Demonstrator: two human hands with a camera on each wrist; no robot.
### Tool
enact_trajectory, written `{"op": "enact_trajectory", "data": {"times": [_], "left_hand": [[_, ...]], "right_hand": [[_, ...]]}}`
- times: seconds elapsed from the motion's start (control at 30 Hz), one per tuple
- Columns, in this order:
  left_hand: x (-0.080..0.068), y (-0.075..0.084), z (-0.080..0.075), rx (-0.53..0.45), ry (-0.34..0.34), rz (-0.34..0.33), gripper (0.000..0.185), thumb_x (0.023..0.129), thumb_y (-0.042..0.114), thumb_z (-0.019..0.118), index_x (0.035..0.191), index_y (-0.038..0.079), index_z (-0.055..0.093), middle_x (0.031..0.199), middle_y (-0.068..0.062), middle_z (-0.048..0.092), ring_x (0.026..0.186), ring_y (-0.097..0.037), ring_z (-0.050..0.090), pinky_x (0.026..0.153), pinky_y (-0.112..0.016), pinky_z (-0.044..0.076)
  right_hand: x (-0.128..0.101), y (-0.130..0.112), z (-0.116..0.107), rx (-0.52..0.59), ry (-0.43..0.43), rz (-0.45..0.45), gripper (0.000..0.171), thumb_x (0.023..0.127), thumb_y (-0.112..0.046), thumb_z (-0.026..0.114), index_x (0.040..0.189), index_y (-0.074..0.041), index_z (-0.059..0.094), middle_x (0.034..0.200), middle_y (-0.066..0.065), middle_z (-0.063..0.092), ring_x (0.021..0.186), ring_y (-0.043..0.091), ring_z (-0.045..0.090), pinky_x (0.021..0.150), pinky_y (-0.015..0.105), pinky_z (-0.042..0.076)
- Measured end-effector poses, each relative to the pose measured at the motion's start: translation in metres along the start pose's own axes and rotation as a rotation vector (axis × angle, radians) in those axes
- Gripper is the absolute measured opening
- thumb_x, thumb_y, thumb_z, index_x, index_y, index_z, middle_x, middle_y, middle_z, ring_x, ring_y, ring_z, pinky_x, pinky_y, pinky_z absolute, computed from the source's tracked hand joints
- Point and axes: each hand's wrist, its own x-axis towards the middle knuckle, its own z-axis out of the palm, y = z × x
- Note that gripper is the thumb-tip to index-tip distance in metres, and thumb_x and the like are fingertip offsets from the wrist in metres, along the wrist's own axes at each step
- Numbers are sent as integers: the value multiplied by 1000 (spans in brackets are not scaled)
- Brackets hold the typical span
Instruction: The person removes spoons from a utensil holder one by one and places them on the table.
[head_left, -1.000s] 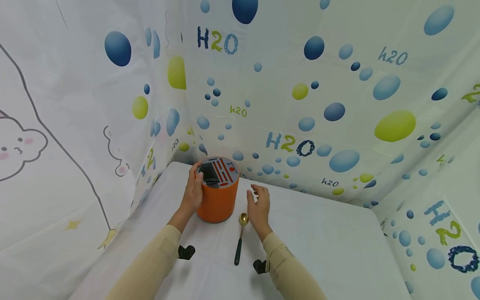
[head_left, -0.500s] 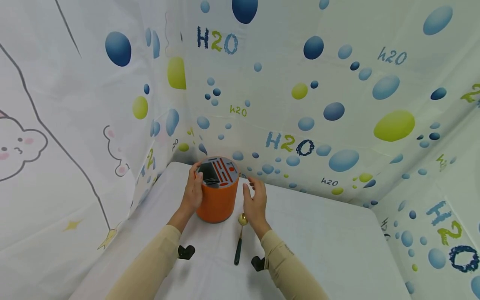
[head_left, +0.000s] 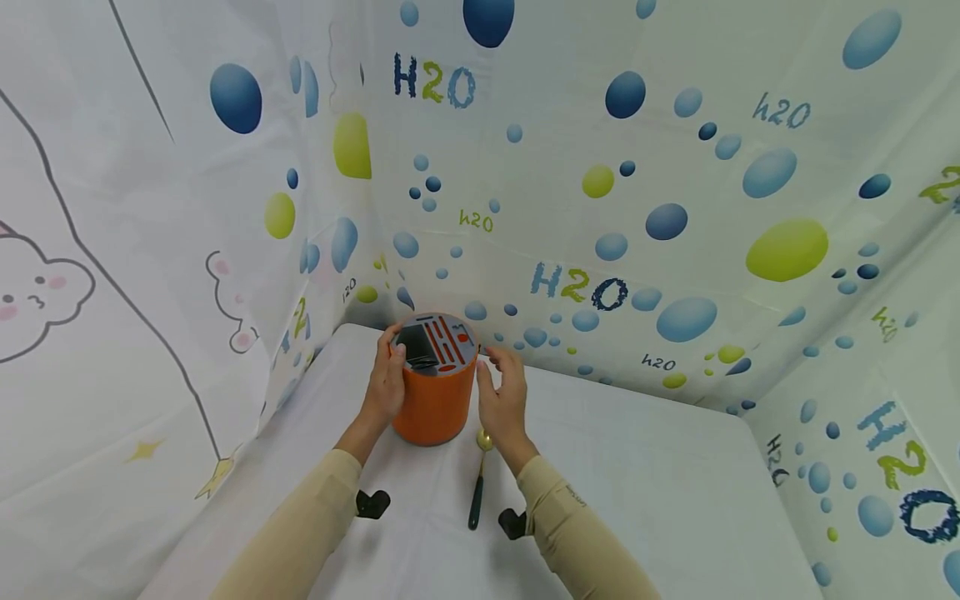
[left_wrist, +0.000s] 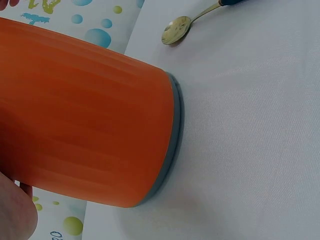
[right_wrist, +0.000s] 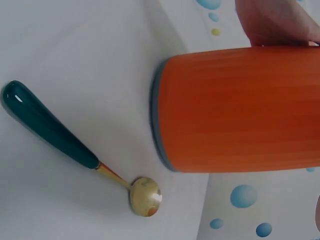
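An orange canister (head_left: pixel 432 407) stands upright near the table's back left corner. Its grey top carries a dark panel and red stripes, and a grey band circles its base in the left wrist view. My left hand (head_left: pixel 387 385) holds its upper left side, thumb near the rim and fingers wrapped behind. Close to its right side is my right hand (head_left: pixel 504 407), thumb and fingers slightly bent and spread, fingertips near the upper edge. A golden spoon (right_wrist: pixel 145 196) with a dark green handle lies on the table in front of the canister, partly below my right hand.
A white cloth covers the table (head_left: pixel 645 492). Behind it hangs a backdrop sheet (head_left: pixel 547 208) printed with blue and green bubbles. Another sheet (head_left: pixel 150 350) with cartoon drawings hangs at the left. Black pieces (head_left: pixel 372 504) show beside both sleeves.
My right hand has moved left, up to the canister's right side, and now overlaps the spoon's bowl a little more. The left hand, canister and spoon have stayed put.
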Motion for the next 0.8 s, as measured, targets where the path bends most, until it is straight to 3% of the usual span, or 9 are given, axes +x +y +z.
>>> {"op": "enact_trajectory", "data": {"times": [0.2,0.4,0.63,0.8], "left_hand": [[0,-2,1,-19,12,14,51,114,21,25,162,4,19,165,-22,30,151,-41,29,125,-66,17],[1,-6,0,-29,5,6,51,114,22,25,161,4,19,165,-22,30,151,-40,30,126,-63,17],[12,-42,3,-27,34,4,51,115,28,23,164,15,19,166,-18,31,152,-38,29,127,-61,15],[12,-47,2,-12,50,13,51,114,34,24,163,21,22,164,-15,34,150,-35,33,126,-61,20]], "right_hand": [[1,-9,2,19,-25,-26,31,106,-16,59,132,0,64,132,14,61,122,35,55,107,58,44],[3,-18,6,19,-3,-66,28,104,-9,61,128,2,66,128,15,63,120,34,57,106,52,47],[4,-33,17,68,-33,-102,29,105,-13,62,131,-2,66,128,19,62,120,35,58,104,52,50],[4,-42,23,53,-49,-121,30,104,-13,62,131,-2,66,129,15,62,120,33,59,105,49,51]]}}
